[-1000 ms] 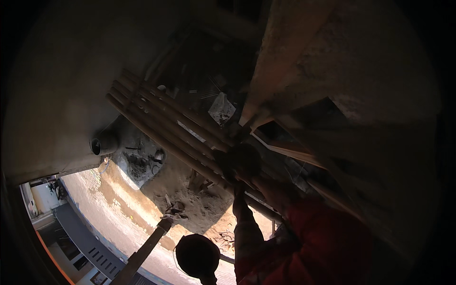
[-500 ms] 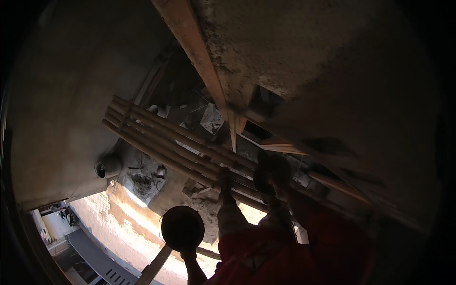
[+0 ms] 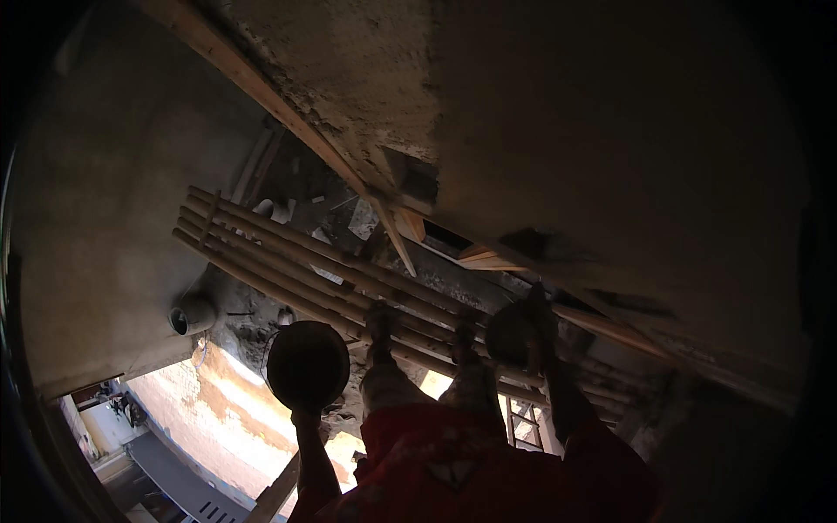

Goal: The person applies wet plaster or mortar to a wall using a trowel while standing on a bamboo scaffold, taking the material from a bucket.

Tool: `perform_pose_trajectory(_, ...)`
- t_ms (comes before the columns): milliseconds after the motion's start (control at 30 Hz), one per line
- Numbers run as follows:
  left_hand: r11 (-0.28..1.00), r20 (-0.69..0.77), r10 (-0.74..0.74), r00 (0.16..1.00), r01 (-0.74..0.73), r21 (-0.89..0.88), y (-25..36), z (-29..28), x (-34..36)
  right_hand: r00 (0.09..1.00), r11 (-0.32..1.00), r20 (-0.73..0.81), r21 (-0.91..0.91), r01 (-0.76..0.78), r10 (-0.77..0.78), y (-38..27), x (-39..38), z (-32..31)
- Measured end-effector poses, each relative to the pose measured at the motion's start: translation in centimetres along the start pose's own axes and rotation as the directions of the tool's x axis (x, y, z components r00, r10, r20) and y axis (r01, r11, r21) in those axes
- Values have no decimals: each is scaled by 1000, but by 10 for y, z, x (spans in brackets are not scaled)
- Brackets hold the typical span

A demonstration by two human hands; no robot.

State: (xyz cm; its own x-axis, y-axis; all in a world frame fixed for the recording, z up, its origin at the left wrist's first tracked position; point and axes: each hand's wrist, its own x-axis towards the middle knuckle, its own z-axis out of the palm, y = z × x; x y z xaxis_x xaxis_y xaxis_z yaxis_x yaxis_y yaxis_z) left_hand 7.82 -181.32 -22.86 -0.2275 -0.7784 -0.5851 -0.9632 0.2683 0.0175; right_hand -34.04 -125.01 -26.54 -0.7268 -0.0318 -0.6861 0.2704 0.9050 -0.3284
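Note:
At the lower left, my left hand [image 3: 307, 420] is closed on the near side of a dark round bucket [image 3: 307, 366]; a thin arc like a wire handle shows at its side. My right hand [image 3: 538, 357] is closed around a dark, flat-looking tool like a trowel [image 3: 514, 333], near the right-hand wall. Deep shadow hides the tool's exact shape and most of my fingers. My feet stand on a scaffold platform of several wooden poles [image 3: 288, 261], with the ground visible below through the gaps.
A rough plastered wall [image 3: 349, 78] runs along the right, with a long wooden board [image 3: 261, 91] against it. Below lie a barrel-like container [image 3: 190, 315] and rubble. A ladder-like frame [image 3: 525, 425] stands by my legs; sunlit ground [image 3: 218, 405] shows lower left.
My left hand has moved up and left with the bucket. My right hand and the tool have shifted right and slightly down, apart from my legs. The view has turned and shifted.

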Motion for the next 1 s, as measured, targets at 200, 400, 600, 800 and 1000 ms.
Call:
perform_pose_trajectory(200,897,-238,148,960,-232,-376,48,-1,5,992,994,-78,54,-98,103,69,-25,-7)
perform_pose_trajectory(400,907,-237,275,932,-333,-259,102,-17,3,938,959,-198,46,-281,284,151,-74,5)
perform_pose_trajectory(600,917,-155,377,913,-391,-79,156,-29,24,862,904,-273,108,-414,427,163,-109,29)
perform_pose_trajectory(800,858,-134,272,953,-303,-414,137,-1,106,851,895,-276,164,-415,446,118,-125,47)
perform_pose_trajectory(1000,371,57,174,983,-12,-928,207,-10,172,784,842,-323,306,-444,531,84,-151,81)
